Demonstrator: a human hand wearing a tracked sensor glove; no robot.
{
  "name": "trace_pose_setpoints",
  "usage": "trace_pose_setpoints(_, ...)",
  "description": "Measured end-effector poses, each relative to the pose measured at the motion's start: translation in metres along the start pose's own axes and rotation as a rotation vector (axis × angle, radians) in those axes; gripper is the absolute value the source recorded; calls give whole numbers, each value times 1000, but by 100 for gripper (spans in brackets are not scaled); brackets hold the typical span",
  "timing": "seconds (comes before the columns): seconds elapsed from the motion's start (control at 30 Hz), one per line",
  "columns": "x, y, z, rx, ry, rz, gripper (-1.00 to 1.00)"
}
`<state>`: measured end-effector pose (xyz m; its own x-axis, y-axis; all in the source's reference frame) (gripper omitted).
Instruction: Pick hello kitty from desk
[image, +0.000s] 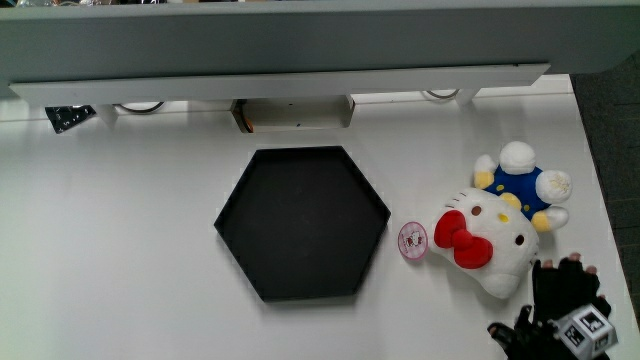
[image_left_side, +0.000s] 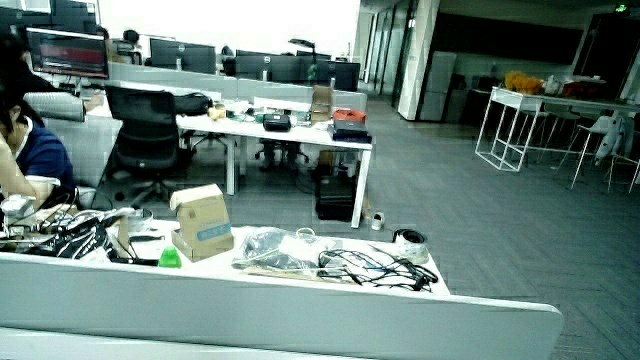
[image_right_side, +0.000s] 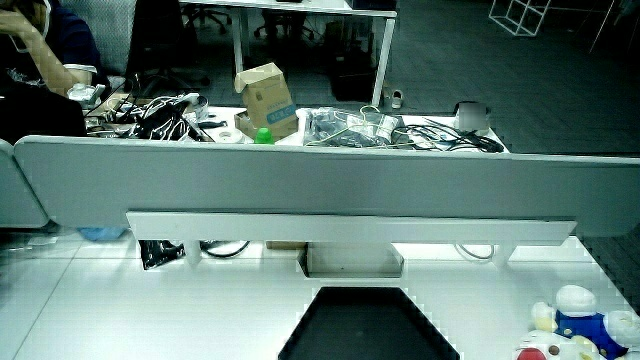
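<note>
We see the black-gloved hand just beside the white plush Hello Kitty with red bow, fingers relaxed, holding nothing. Kitty lies on the white table beside the black hexagonal tray; we'd close around its head.

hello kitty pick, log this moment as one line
phase: approach | hand: beside kitty, nearer the person, not touching | grip: open, empty | kitty: lying on table beside pink disc | tray: empty
</note>
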<state>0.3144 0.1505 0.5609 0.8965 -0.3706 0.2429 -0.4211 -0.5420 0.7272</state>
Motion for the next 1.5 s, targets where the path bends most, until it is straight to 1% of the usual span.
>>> trace_pose_setpoints(0.03, -2, 1, 6, 17, -21, -5, 0)
trace_pose_setpoints(0.07, 2, 6, 5, -10, -8, -15, 0)
trace_pose_setpoints(0.1, -2, 7, 15, 17, -49, -16, 0)
trace_pose_setpoints(0.17, 2, 14, 17, -4, -45, -9, 0)
trace_pose_setpoints(0.2, 2, 16, 22, -3, -59, -26, 0)
trace_pose_setpoints(0.23, 7, 22, 19, -26, -49, -21, 0)
trace_pose_setpoints(0.27, 10, 26, 20, -33, -40, -23, 0)
trace_pose_setpoints(0.3, 10, 29, 24, -28, -61, -24, 0)
trace_pose_setpoints(0.33, 8, 31, 29, -39, -72, -29, 0)
trace_pose_setpoints(0.37, 15, 39, 23, -46, -68, -22, 0)
trace_pose_setpoints(0.4, 18, 44, 23, -35, -74, -5, 0)
trace_pose_setpoints(0.43, 12, 44, 33, -66, -87, -32, 0)
trace_pose_setpoints(0.7, 49, 78, 26, -9, -23, 25, 0)
trace_pose_setpoints(0.73, 56, 84, 22, -7, -50, 1, 0)
trace_pose_setpoints(0.77, 47, 81, 35, -90, -9, 12, 0)
trace_pose_setpoints(0.8, 46, 83, 39, -118, 4, -1, 0)
trace_pose_setpoints(0.83, 50, 88, 37, -135, 20, -4, 0)
trace_pose_setpoints(0.87, 62, 97, 25, -57, -22, 0, 0)
trace_pose_setpoints(0.9, 63, 100, 25, -74, -13, 4, 0)
trace_pose_setpoints(0.93, 63, 103, 27, -81, -27, -1, 0)
trace_pose_setpoints(0.97, 66, 107, 25, -107, -19, -2, 0)
trace_pose_setpoints(1.0, 70, 113, 22, -123, -24, -18, 0)
trace_pose_setpoints(1.03, 74, 119, 18, -146, -17, -34, 0)
trace_pose_setpoints(1.07, 77, 124, 17, -179, -6, -57, 0)
trace_pose_setpoints(1.1, 71, 123, 23, -207, 19, -29, 0)
trace_pose_setpoints(1.13, 65, 122, 29, -245, 40, -19, 0)
trace_pose_setpoints(1.17, 66, 126, 27, -287, 12, -44, 0)
trace_pose_setpoints(1.2, 64, 126, 28, -307, 20, -28, 0)
trace_pose_setpoints(1.23, 64, 127, 28, -336, 33, -27, 0)
trace_pose_setpoints(1.3, 70, 130, 22, -362, 53, -41, 0)
trace_pose_setpoints(1.33, 71, 130, 21, -356, 60, -48, 0)
trace_pose_setpoints(1.37, 73, 131, 20, -361, 80, -50, 0)
trace_pose_setpoints(1.4, 74, 131, 18, -355, 83, -61, 0)
trace_pose_setpoints(1.47, 72, 129, 19, -343, 111, -48, 0)
trace_pose_setpoints(1.5, 75, 131, 16, -331, 100, -61, 4)
